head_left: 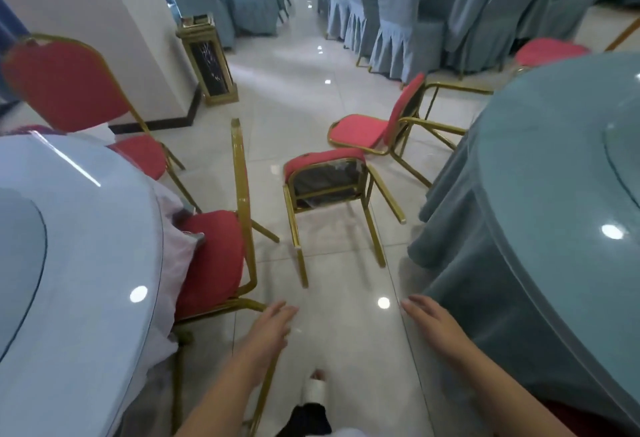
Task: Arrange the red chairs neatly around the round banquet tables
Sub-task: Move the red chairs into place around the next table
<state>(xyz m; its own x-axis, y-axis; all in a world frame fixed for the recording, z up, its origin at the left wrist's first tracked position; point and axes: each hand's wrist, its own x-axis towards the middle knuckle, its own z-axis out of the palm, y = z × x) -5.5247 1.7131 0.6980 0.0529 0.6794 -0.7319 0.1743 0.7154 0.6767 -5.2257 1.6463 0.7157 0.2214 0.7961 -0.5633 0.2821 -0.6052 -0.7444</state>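
- Grip: left hand [272, 327] and right hand [429, 319] both released, fingers straight, reaching forward over the floor; neither touches anything.
- Left: round banquet table with pale glass top and white cloth [86, 263]; two red-cushioned, gold-metal-framed chairs stand at it, the far one [69, 90] upright near the pillar, the near one [211, 260] seat tucked toward the cloth.
- Centre: tipped red chair lying on its back [325, 177], legs pointing toward the hands, black underside showing; behind it a second overturned red chair on its side [377, 128].
- Right: round table draped in heavy grey-blue cloth [536, 194].
- Judgement: grasp two gold legs or the seat frame, pivot upright, avoid scraping the glossy tile floor [311, 97].
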